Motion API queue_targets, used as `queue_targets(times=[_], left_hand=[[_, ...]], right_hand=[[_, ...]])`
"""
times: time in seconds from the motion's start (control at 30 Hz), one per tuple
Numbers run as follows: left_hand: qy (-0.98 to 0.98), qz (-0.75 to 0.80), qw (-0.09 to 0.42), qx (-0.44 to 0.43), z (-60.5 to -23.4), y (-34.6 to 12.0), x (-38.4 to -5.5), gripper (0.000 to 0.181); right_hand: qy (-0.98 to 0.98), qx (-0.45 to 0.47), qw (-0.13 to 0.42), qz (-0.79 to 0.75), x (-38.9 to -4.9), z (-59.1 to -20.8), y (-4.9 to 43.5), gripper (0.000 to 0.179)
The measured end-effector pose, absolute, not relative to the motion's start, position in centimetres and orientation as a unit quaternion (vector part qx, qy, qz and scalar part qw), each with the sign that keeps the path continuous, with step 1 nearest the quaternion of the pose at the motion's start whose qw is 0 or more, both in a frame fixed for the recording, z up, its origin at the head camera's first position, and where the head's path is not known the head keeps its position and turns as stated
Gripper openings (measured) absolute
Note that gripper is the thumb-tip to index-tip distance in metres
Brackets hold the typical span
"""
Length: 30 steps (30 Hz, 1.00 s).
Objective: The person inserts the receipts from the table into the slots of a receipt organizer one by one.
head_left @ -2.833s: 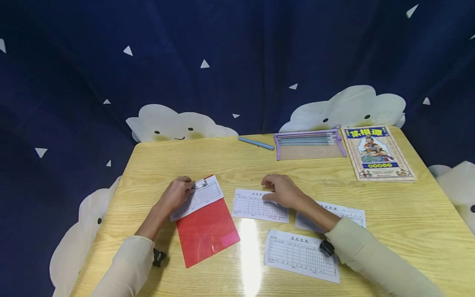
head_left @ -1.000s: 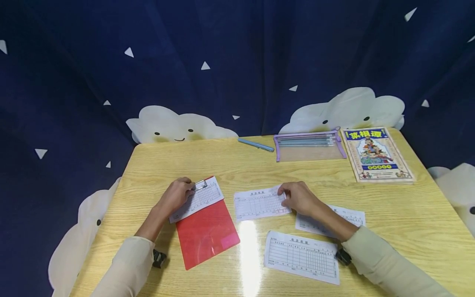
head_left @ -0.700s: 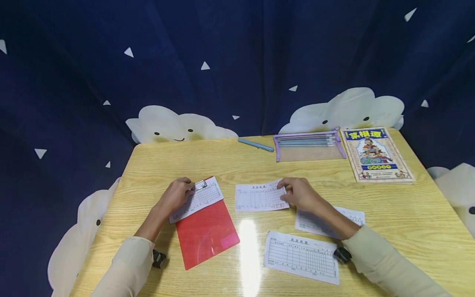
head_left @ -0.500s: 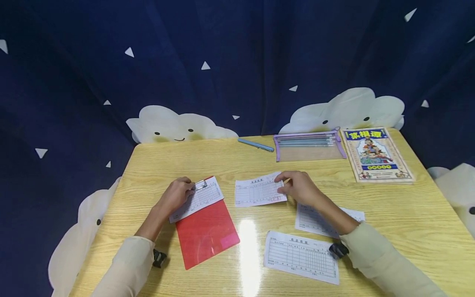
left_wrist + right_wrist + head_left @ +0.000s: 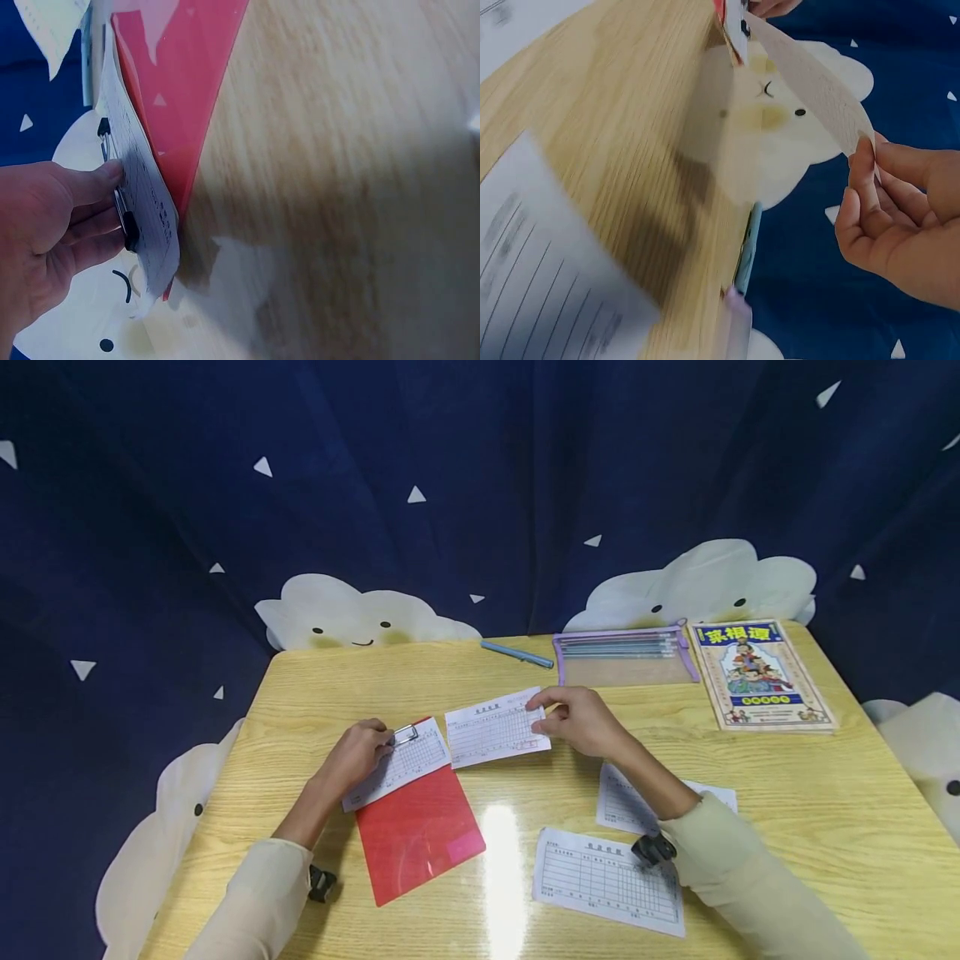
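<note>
The nearest form (image 5: 592, 885) lies where it was. At the red folder (image 5: 416, 827), the left hand (image 5: 356, 753) still pinches the clip (image 5: 130, 229) on the clipped form (image 5: 412, 762). The right hand (image 5: 581, 720) pinches the raised form (image 5: 491, 731) by its right end, now farther left, just beside the clipped one.

Clip (image 5: 129, 228) — partly behind left hand (image 5: 56, 217)

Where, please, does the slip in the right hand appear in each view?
Head: the slip near the centre.
Left wrist: the slip at top left, cut off.
Right wrist: the slip at upper right, in the right hand.
Shared landmark: the left hand, holding the clip.
</note>
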<state>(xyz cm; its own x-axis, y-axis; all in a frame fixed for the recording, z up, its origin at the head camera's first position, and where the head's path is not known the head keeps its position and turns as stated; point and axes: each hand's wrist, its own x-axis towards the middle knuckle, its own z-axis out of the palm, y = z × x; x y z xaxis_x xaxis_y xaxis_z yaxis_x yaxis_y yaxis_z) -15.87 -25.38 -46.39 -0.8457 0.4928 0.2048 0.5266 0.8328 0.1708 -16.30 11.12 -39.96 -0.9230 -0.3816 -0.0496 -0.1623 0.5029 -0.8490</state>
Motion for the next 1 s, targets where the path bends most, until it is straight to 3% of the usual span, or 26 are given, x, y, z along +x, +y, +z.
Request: queue_targets(times=[0.37,1.0], left_hand=[[-0.956,-0.118,0.072,-0.258,-46.4,-25.3,-15.9,0.009],[-0.946,-0.126,0.092,-0.284,-46.6,-25.6,-16.0,0.008]], right_hand=[[0.843,-0.211,0.17,-0.465,-16.4,-41.2,5.2,0.023],[0.881,-0.248,0.17,-0.365,-16.9,-44.4,-2.1,0.022]])
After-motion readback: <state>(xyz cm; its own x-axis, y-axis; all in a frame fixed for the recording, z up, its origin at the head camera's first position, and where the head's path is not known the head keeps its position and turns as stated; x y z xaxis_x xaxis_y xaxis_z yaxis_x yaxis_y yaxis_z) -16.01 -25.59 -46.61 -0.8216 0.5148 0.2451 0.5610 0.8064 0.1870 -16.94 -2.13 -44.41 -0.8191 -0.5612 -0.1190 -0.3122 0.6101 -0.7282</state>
